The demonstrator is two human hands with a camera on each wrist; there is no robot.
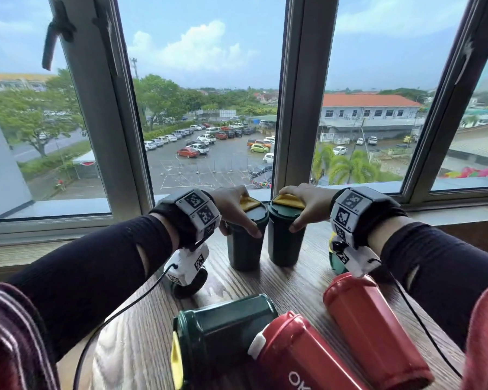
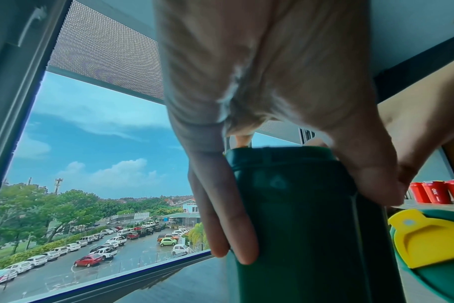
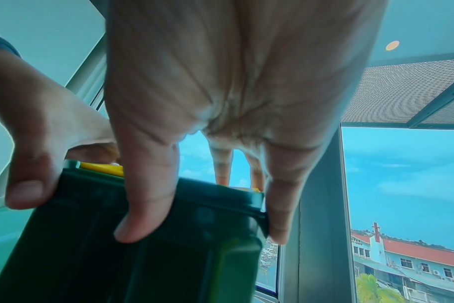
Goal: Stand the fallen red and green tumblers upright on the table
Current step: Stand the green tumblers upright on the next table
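Two dark green tumblers with yellow lid flaps are stood upright side by side on the wooden table (image 1: pixel 299 280), close to the window sill (image 1: pixel 462 212). The left green tumbler (image 1: pixel 244 243) is gripped at its lid from above by the left hand (image 1: pixel 234 209), with the fingers curled down over the rim and the thumb set against the near side; in the left wrist view the fingers (image 2: pixel 228 221) are seen stretched down one side of the body and the thumb pressed on the other. The right green tumbler (image 1: pixel 285 237) is held in the same way by the right hand (image 1: pixel 302 204), whose thumb and fingers are wrapped over the lid edge, as is shown in the right wrist view (image 3: pixel 148 205). The two upright tumblers are just beside each other, nearly touching.

Nearer the person, a third green tumbler (image 1: pixel 220 333) is left lying on its side, its lid turned to the left. Just beside it a red tumbler with white lettering (image 1: pixel 302 358) is laid on its side, and a second red tumbler (image 1: pixel 375 330) is laid at an angle on the right, with its base toward the lower right. Part of another green object is glimpsed behind the right wrist camera, but it cannot be told what it is. Black sleeves and tagged wrist bands are worn on both arms.
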